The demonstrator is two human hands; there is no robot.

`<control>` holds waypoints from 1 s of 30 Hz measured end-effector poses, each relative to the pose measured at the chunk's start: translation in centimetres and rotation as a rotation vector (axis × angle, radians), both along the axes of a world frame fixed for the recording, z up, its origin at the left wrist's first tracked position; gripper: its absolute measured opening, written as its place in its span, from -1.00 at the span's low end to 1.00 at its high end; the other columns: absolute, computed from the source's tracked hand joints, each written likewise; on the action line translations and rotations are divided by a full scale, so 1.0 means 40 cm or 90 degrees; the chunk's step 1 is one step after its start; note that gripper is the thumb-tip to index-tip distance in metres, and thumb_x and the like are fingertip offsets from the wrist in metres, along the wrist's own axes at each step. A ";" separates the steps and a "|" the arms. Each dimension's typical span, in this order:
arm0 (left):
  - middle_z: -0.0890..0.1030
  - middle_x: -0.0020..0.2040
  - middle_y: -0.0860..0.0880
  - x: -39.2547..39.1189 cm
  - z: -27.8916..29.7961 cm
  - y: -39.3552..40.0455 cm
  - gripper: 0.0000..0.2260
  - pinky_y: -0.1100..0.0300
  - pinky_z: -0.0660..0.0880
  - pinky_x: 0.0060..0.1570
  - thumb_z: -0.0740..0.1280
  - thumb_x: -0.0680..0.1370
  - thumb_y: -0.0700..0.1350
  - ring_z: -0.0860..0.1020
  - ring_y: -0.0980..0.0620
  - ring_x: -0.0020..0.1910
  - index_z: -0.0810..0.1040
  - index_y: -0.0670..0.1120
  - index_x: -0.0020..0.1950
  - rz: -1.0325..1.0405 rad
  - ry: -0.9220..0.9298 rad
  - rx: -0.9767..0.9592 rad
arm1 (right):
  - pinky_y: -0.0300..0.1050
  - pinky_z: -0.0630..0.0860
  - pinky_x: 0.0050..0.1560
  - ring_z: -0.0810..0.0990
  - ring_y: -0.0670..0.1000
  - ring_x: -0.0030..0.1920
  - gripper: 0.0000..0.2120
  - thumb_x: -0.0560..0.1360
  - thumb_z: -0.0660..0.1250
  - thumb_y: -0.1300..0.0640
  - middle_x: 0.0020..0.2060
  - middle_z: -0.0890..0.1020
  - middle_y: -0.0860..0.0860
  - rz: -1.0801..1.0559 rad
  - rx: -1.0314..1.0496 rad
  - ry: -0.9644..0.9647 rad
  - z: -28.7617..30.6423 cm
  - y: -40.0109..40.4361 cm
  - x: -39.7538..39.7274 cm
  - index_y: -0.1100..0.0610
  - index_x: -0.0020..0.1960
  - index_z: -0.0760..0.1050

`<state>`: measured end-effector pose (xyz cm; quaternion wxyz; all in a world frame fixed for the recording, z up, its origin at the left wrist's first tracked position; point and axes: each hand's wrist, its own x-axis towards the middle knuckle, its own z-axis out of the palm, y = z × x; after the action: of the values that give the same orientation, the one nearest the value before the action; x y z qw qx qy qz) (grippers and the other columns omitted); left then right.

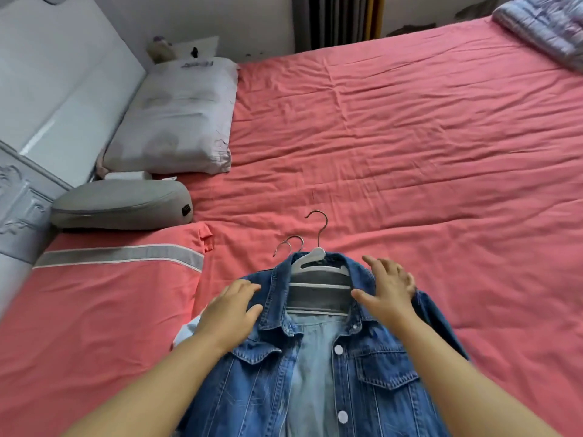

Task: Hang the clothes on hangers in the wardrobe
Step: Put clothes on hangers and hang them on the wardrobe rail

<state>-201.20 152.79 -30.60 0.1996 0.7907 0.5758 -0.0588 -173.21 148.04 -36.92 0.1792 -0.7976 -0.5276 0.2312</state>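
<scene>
A blue denim jacket (372, 373) lies front-up on the pink bed sheet (410, 152), close to me. A white plastic hanger (310, 258) sits inside its collar, its metal hook pointing away from me. Two more metal hooks (288, 246) poke out to the left of the collar. My left hand (230, 313) lies flat on the jacket's left shoulder with straight fingers. My right hand (386, 290) rests spread on the right shoulder and collar. A paler garment shows inside the open jacket front.
A pink pillow with a grey stripe (110, 294) lies left of the jacket. Behind it are a grey cushion (123, 205) and a white pillow (176, 121) against the headboard. A folded patterned quilt (545, 26) lies at the bed's far right corner.
</scene>
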 end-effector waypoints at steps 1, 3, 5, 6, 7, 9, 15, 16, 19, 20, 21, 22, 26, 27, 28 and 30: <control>0.30 0.43 0.06 0.003 -0.017 -0.006 -0.60 0.20 0.21 0.34 0.20 0.60 0.00 0.27 0.06 0.40 0.32 -0.01 0.44 0.001 0.006 -0.012 | 0.06 -0.04 0.41 0.16 0.08 0.40 -0.39 0.44 0.38 -0.03 0.35 0.31 -0.02 0.015 -0.009 -0.022 -0.024 -0.014 -0.003 -0.05 0.44 0.26; 0.28 0.44 0.06 0.007 -0.038 -0.023 -0.61 0.21 0.18 0.35 0.19 0.61 0.01 0.25 0.05 0.41 0.32 -0.01 0.44 0.005 0.024 -0.036 | 0.01 0.05 0.40 0.18 0.05 0.42 -0.43 0.49 0.32 -0.02 0.38 0.33 -0.04 0.042 -0.034 -0.041 -0.066 -0.048 -0.016 -0.03 0.45 0.25; 0.27 0.44 0.07 0.010 -0.049 -0.038 -0.61 0.19 0.19 0.36 0.19 0.61 0.01 0.24 0.06 0.42 0.32 0.00 0.43 0.006 0.029 -0.056 | -0.03 0.17 0.38 0.24 0.02 0.42 -0.47 0.53 0.27 -0.04 0.39 0.36 -0.04 0.070 -0.093 -0.002 -0.094 -0.084 -0.028 -0.01 0.46 0.23; 0.29 0.43 0.06 0.012 -0.049 -0.045 -0.62 0.17 0.21 0.36 0.19 0.61 0.01 0.25 0.07 0.41 0.33 0.00 0.42 0.006 0.026 -0.066 | -0.04 0.23 0.35 0.28 0.02 0.40 -0.48 0.54 0.26 -0.03 0.38 0.39 -0.04 0.075 -0.121 0.036 -0.099 -0.101 -0.032 0.00 0.46 0.24; 0.31 0.42 0.07 0.014 -0.045 -0.052 -0.62 0.16 0.23 0.35 0.20 0.60 0.01 0.27 0.07 0.40 0.34 -0.01 0.41 0.006 0.020 -0.072 | -0.04 0.27 0.33 0.31 0.02 0.39 -0.50 0.55 0.26 -0.02 0.36 0.41 -0.04 0.067 -0.130 0.074 -0.097 -0.119 -0.035 0.01 0.45 0.27; 0.36 0.38 0.08 0.018 -0.024 -0.066 -0.64 0.17 0.29 0.30 0.21 0.59 0.02 0.34 0.09 0.35 0.38 0.00 0.39 0.010 0.008 -0.076 | -0.05 0.32 0.30 0.37 0.02 0.34 -0.55 0.54 0.28 0.01 0.32 0.46 -0.02 0.029 -0.099 0.126 -0.074 -0.149 -0.039 0.04 0.40 0.34; 0.49 0.28 0.12 0.030 0.121 -0.146 -0.68 0.24 0.37 0.13 0.22 0.58 0.06 0.45 0.13 0.23 0.44 0.06 0.33 -0.006 -0.012 -0.045 | -0.18 0.44 0.06 0.57 -0.02 0.04 -0.72 0.50 0.36 0.10 0.00 0.63 0.00 -0.051 0.034 0.196 0.109 -0.263 -0.067 0.15 0.18 0.55; 0.52 0.24 0.13 0.029 0.151 -0.166 -0.69 0.26 0.37 0.10 0.23 0.58 0.06 0.47 0.14 0.20 0.45 0.07 0.31 -0.012 -0.019 -0.036 | -0.15 0.46 0.03 0.58 -0.01 -0.03 -0.76 0.48 0.38 0.13 -0.08 0.64 0.00 -0.055 0.058 0.196 0.147 -0.288 -0.074 0.16 0.13 0.57; 0.58 0.13 0.13 0.026 0.234 -0.234 -0.71 0.26 0.39 0.03 0.26 0.56 0.07 0.51 0.17 0.10 0.49 0.08 0.27 -0.031 -0.057 -0.013 | -0.06 0.50 -0.01 0.58 0.00 -0.14 -0.84 0.45 0.41 0.21 -0.20 0.63 -0.02 -0.073 0.118 0.206 0.251 -0.368 -0.106 0.15 0.03 0.60; 0.59 0.11 0.14 0.025 0.263 -0.260 -0.72 0.27 0.39 0.02 0.27 0.56 0.07 0.51 0.18 0.07 0.50 0.08 0.26 -0.039 -0.074 -0.006 | -0.06 0.51 -0.03 0.58 -0.01 -0.15 -0.85 0.44 0.41 0.22 -0.22 0.63 -0.03 -0.080 0.136 0.211 0.285 -0.396 -0.118 0.14 0.01 0.60; 0.59 0.09 0.14 0.023 0.291 -0.288 -0.73 0.27 0.40 0.01 0.27 0.56 0.07 0.52 0.20 0.05 0.51 0.09 0.25 -0.046 -0.092 -0.002 | -0.07 0.51 -0.06 0.58 -0.02 -0.18 -0.87 0.43 0.42 0.22 -0.24 0.63 -0.04 -0.088 0.153 0.214 0.315 -0.424 -0.133 0.12 -0.03 0.61; 0.60 0.08 0.15 0.022 0.318 -0.317 -0.73 0.27 0.41 0.02 0.27 0.56 0.07 0.53 0.20 0.03 0.51 0.09 0.24 -0.052 -0.111 0.001 | -0.08 0.51 -0.09 0.58 -0.03 -0.20 -0.90 0.43 0.43 0.22 -0.26 0.63 -0.06 -0.092 0.173 0.213 0.347 -0.453 -0.150 0.10 -0.07 0.61; 0.58 0.02 0.15 0.022 0.405 -0.444 -0.73 0.18 0.47 0.04 0.27 0.56 0.06 0.54 0.19 -0.04 0.52 0.06 0.24 -0.106 -0.180 -0.017 | -0.17 0.43 -0.18 0.52 -0.05 -0.23 -0.90 0.42 0.43 0.21 -0.30 0.55 -0.08 -0.129 0.223 0.169 0.456 -0.579 -0.222 0.07 -0.20 0.53; 0.57 0.02 0.15 0.019 0.424 -0.479 -0.72 0.19 0.47 0.04 0.26 0.57 0.06 0.53 0.20 -0.05 0.51 0.05 0.25 -0.132 -0.189 -0.013 | -0.20 0.40 -0.19 0.50 -0.07 -0.23 -0.87 0.42 0.43 0.20 -0.31 0.53 -0.10 -0.138 0.226 0.158 0.482 -0.618 -0.243 0.04 -0.21 0.50; 0.57 0.03 0.16 0.014 0.436 -0.511 -0.72 0.22 0.46 0.02 0.25 0.57 0.07 0.52 0.22 -0.07 0.50 0.06 0.26 -0.159 -0.193 -0.007 | -0.21 0.39 -0.20 0.49 -0.08 -0.24 -0.86 0.42 0.43 0.19 -0.32 0.51 -0.11 -0.141 0.226 0.146 0.499 -0.652 -0.260 0.03 -0.21 0.48; 0.56 0.04 0.17 -0.011 0.468 -0.584 -0.71 0.27 0.43 -0.02 0.22 0.58 0.08 0.51 0.23 -0.10 0.48 0.08 0.29 -0.224 -0.191 0.010 | -0.14 0.45 -0.17 0.50 -0.05 -0.24 -0.92 0.42 0.43 0.16 -0.30 0.53 -0.09 -0.158 0.223 0.110 0.537 -0.739 -0.302 0.08 -0.15 0.53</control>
<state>-201.65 129.44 -11.88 0.2633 0.8803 0.3935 0.0303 -185.30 118.48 -15.44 0.3867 -0.7903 -0.4400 0.1796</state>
